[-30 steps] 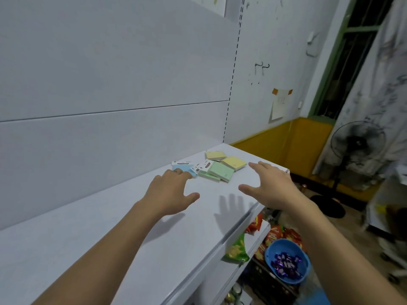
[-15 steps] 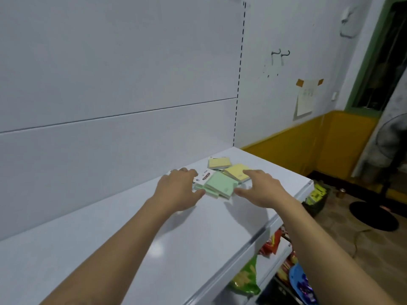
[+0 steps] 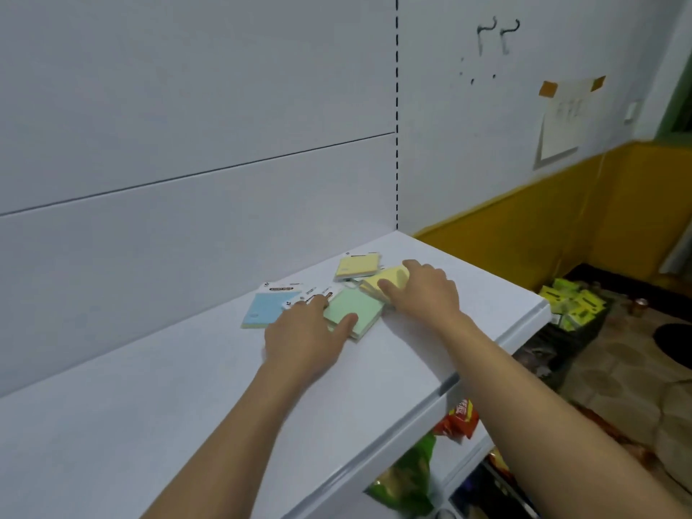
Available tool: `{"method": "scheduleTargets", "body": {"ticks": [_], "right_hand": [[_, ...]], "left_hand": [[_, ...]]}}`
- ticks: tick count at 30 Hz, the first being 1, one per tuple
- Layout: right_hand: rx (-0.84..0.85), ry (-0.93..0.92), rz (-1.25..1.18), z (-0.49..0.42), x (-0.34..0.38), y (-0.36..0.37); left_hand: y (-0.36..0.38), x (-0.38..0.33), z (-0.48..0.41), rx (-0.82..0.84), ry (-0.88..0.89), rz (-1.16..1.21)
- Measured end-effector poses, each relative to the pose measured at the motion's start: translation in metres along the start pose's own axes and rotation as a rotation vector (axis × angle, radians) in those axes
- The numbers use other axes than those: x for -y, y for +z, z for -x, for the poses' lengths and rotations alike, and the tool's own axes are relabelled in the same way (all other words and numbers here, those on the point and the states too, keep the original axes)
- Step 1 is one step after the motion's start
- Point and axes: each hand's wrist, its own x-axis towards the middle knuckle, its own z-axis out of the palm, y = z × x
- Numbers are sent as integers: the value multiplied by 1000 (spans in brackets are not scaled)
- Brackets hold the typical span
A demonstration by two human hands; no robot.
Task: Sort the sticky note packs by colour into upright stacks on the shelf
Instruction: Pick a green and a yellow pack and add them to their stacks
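On the white shelf, backed by pale panels, the sticky note packs were laid flat. A green pack was pressed by the left hand, fingers spread; a yellow pack was pinched by the right hand. Snack bags were stored below.

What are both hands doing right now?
Left hand: open, resting on the green pack.
Right hand: holding the nearer yellow pack.

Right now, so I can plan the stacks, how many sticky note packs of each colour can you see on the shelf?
Blue packs: 1
Green packs: 1 showing, maybe more beneath
Yellow packs: 2, one held by the right hand
Total: 4 in plain sight; the left hand may hide others.
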Motion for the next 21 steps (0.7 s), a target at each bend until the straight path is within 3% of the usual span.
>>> {"method": "scheduleTargets", "body": {"ticks": [4,12,21], "right_hand": [[-120,-2,36,2,-5,25],[-185,-94,-21,4,-9,24],[-95,-117,-563,-4,-18,22]], "left_hand": [[12,-3,6,-32,-79,56],[14,-2,1,-32,-112,86],[9,20,-4,-99,-86,465]]}}
